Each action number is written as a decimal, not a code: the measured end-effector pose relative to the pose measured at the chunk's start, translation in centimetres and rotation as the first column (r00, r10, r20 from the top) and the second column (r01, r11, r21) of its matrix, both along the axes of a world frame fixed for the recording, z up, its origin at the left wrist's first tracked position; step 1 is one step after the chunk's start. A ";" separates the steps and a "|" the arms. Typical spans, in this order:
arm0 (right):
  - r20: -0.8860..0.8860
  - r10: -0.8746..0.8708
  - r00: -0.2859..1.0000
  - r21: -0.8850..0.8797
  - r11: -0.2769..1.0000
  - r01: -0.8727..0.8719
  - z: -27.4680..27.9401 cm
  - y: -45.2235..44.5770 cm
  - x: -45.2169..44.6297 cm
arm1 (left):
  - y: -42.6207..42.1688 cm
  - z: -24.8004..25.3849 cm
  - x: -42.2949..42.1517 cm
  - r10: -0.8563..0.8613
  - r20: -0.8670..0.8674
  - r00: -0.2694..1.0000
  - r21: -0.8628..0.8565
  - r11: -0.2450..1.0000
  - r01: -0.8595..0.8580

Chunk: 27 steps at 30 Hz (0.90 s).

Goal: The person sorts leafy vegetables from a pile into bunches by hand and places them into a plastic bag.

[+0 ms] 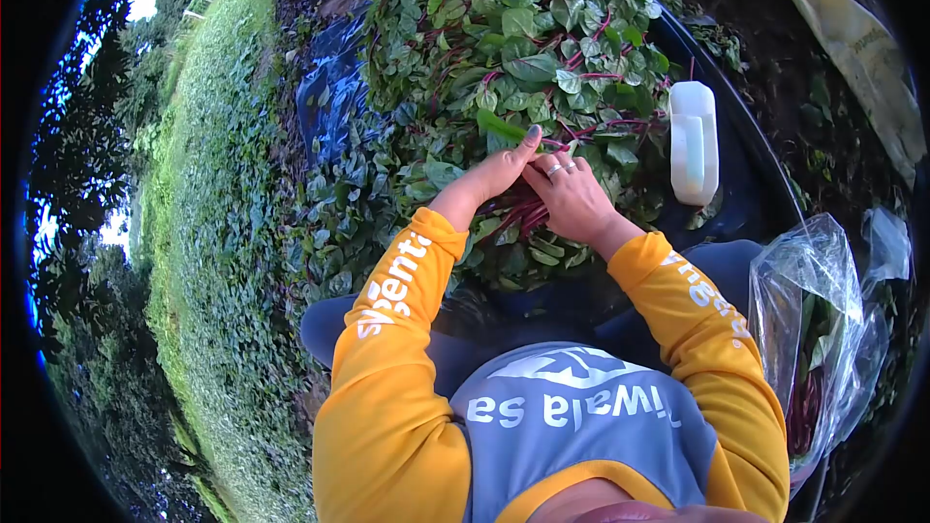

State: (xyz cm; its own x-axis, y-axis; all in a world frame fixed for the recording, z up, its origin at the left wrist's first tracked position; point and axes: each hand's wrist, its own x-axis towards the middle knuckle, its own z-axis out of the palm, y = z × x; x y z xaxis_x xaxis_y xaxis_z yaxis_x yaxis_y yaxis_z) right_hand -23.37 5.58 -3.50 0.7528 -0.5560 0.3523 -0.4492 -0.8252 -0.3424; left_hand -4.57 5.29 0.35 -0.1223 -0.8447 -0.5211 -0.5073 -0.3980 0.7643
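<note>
A large heap of leafy greens [542, 29] with dark red stems spreads in front of me. Over its near part my left hand [499, 169] has its thumb raised and its fingers curled, with a green leaf just beyond the thumb. My right hand [572, 196], with rings on its fingers, meets it, fingers bent around a bunch of red stems [528, 211]. The two hands touch at the fingertips. What exactly the left fingers grip is hidden.
A white plastic jug [694, 143] lies right of the heap. Farther right are a clear plastic bag [809, 329] with red stems inside and a pale sack [852, 39]. Blue plastic sheeting [334, 87] lies at the left, beside low green plants [223, 232].
</note>
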 end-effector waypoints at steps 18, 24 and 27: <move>-0.123 0.055 0.991 -0.022 0.998 -0.058 -0.9 0.2 0.4 | 4.1 -2.3 3.0 0.082 0.750 0.657 -0.592 0.526 0.610; -0.193 0.073 0.979 0.024 0.997 -0.070 0.3 0.6 0.5 | 4.4 -3.2 4.7 0.422 0.754 0.504 -0.656 0.533 0.534; -0.156 0.079 0.985 0.040 0.996 -0.074 -0.3 0.4 0.2 | 5.5 -2.4 12.1 0.676 0.669 0.309 -0.743 0.615 0.264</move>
State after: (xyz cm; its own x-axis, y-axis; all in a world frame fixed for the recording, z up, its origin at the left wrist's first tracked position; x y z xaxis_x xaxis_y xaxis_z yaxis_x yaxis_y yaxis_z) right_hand -23.13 6.02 -3.84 0.8382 -0.5044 0.2074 -0.4360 -0.8481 -0.3010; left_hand 7.56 10.77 -2.08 0.2155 -0.8140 0.5395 -0.9601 -0.2774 -0.0350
